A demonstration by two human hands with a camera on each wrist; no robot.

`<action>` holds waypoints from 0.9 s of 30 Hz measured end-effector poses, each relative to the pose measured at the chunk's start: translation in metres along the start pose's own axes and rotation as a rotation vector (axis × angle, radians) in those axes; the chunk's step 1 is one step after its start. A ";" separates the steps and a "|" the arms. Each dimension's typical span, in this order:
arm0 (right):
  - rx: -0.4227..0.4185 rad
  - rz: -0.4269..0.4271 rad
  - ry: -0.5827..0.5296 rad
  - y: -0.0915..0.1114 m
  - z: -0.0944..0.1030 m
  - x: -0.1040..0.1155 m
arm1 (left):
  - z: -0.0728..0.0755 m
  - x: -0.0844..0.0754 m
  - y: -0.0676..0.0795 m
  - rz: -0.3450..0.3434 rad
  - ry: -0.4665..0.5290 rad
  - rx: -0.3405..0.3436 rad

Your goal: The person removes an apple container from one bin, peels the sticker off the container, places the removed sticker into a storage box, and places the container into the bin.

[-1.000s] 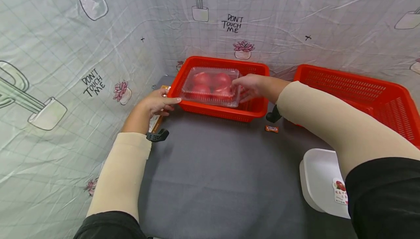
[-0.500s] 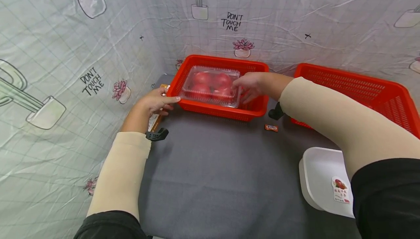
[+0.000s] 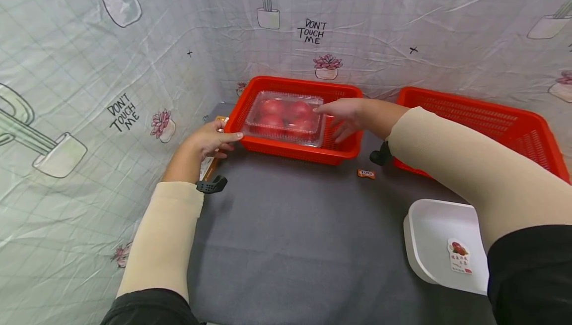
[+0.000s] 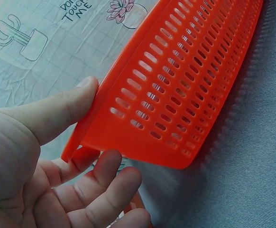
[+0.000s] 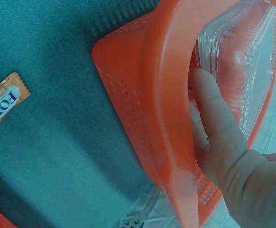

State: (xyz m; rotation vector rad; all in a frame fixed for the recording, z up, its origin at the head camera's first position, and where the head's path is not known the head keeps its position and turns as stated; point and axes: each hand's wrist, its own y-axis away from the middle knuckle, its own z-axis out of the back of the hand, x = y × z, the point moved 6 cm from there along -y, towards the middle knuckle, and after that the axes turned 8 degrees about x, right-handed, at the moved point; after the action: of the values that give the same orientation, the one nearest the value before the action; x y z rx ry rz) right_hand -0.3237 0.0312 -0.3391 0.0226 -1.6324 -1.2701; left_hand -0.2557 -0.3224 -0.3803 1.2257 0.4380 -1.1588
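A red plastic basket (image 3: 304, 154) stands at the back of the table. Inside it lies a clear plastic clamshell box (image 3: 286, 139) with several round red fruits (image 3: 271, 108), perhaps tomatoes. My left hand (image 3: 207, 141) grips the basket's front left corner; in the left wrist view the thumb lies on the rim (image 4: 128, 52) and the index finger is tucked beneath it. Over the basket's right end is my right hand (image 3: 346, 114), fingers loosely spread, fingertips beside the box's right edge. In the right wrist view its lower fingers are partly hidden behind the basket rim (image 5: 169, 95).
Right of the basket lies a small orange wrapped candy (image 3: 366, 173). A second red basket (image 3: 473, 116) stands at the back right, partly behind the right arm. At the front right is a white tray (image 3: 417, 245) with a fruit sticker card (image 3: 459, 256). An orange-edged box (image 3: 214, 163) sits beneath the left hand.
My right hand has drawn slightly right, away from the clear box, and its fingers have spread. The box stays in the basket. My left hand keeps its grip on the corner.
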 end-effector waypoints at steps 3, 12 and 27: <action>-0.003 0.009 -0.034 0.005 0.002 -0.001 | -0.001 0.000 0.001 -0.002 0.005 -0.002; 0.002 0.034 -0.010 0.025 0.005 -0.011 | -0.003 0.002 0.002 0.003 0.017 -0.009; 0.033 0.232 0.070 0.070 0.000 -0.028 | -0.003 0.000 0.010 -0.006 -0.027 -0.064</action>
State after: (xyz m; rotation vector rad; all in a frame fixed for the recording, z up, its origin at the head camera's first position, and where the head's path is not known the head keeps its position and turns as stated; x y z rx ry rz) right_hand -0.2734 0.0776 -0.3072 -0.0980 -1.5467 -1.0541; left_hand -0.2458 -0.3214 -0.3764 1.1529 0.4551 -1.1567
